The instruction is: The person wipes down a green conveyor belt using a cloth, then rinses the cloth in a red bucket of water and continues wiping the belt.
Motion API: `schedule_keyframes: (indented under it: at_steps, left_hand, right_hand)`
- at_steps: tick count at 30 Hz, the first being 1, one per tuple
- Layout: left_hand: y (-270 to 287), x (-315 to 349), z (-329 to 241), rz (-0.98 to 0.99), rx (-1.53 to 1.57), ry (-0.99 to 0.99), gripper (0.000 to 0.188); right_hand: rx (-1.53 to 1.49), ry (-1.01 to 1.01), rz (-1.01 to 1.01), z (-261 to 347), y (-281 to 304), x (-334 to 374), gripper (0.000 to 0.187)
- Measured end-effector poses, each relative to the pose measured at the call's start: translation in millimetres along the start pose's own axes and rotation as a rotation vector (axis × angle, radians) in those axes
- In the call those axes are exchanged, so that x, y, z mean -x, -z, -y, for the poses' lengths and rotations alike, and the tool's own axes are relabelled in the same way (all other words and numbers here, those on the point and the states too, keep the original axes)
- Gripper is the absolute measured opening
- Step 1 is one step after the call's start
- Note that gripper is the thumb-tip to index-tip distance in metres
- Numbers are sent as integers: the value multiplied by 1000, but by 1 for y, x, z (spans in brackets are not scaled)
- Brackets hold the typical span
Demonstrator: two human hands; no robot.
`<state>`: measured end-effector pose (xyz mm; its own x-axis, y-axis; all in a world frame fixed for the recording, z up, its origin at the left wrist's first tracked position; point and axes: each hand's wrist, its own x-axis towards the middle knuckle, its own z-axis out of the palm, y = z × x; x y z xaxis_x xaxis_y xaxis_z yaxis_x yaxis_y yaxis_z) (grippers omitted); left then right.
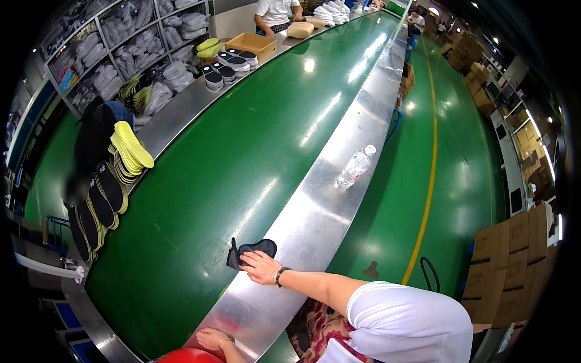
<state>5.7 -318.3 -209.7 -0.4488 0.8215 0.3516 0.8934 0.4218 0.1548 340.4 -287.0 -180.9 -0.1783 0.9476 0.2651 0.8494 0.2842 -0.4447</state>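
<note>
Head cam, far L: what's there?

Stacks of black & yellow shoe pads [100,202], by the far side of the big green belt [212,175].

OK, & the L hand [212,339]?

Low down, on the near metal ledge [318,218], next to a red thing [192,356]. Palm down, I think. Can't tell if it's open or holding smth.

Where's the black floppy piece [266,245]?

Up & a bit R of the L hand, half on the belt, half on the ledge. Long way runs side to side, R end tipped up a bit.

Which hand's closer?

R hand [260,268], def. The piece is just past it, up & a bit L, right under its fingertips. Arm comes in from the R, almost flat, palm down. Fingers touch the piece, but can't tell if they pinch or just press.

More to the R?

Clear bottle [356,167] on the ledge, then brown boxes [508,266], well apart.
</note>
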Motion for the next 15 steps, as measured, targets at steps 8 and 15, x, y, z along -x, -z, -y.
schedule_keyframes:
  at_steps: [8, 15]
  left_hand:
    - [-8, 1, 6, -17, -40, -5, 25]
    - [-11, 0, 10, -35, -63, -29, 24]
  right_hand:
    - [17, -3, 7, 0, -1, -2, 38]
    - [8, -6, 11, 3, 0, -3, 35]
